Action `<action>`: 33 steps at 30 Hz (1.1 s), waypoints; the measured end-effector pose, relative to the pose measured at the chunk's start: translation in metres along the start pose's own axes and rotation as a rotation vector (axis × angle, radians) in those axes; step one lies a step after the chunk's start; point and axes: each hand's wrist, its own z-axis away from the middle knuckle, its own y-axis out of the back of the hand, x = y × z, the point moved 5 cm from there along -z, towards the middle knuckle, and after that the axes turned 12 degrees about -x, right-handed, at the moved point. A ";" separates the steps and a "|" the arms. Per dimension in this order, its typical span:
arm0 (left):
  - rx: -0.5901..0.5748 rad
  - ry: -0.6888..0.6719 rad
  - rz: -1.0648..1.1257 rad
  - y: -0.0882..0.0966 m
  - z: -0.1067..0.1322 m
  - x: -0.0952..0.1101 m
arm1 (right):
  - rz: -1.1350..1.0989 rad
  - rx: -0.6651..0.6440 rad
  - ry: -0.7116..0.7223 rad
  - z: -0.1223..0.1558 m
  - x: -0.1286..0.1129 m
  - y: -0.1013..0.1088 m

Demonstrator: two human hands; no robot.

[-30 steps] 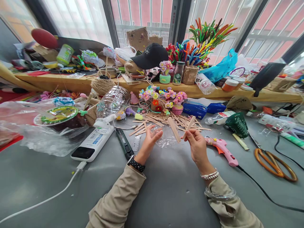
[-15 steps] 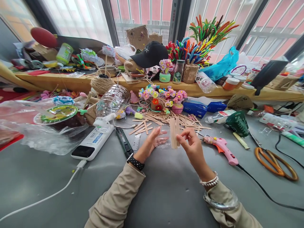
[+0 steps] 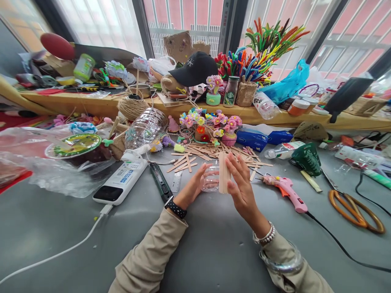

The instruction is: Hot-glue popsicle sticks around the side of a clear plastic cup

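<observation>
Between my hands stands a clear plastic piece (image 3: 210, 182), round and cup-like, with upright wooden craft sticks (image 3: 224, 175) side by side on its right face. My left hand (image 3: 193, 185) curves around the plastic from the left, its fingers visible through the wall. My right hand (image 3: 242, 185) lies along the right edge of the sticks, fingers stretched and apart, thumb near their lower end. Behind, a loose pile of craft sticks (image 3: 203, 151) is spread on the grey table (image 3: 214, 252). Right of my right hand lies a pink glue gun (image 3: 285, 191).
Orange-handled scissors (image 3: 356, 209) lie at the right; the glue gun's black cord runs past below them. On the left are a white power bank (image 3: 120, 181) with a cable and a dark green pen-shaped tool (image 3: 160, 181). Flower crafts (image 3: 210, 122) stand behind the stick pile.
My right hand has gone from pinching the right-hand stick to stretched fingers along it. The gap between the upright sticks has closed. My left hand stays at the plastic.
</observation>
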 end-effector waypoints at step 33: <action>0.079 -0.048 -0.311 -0.003 0.008 0.006 | 0.145 0.026 0.093 0.002 0.002 0.000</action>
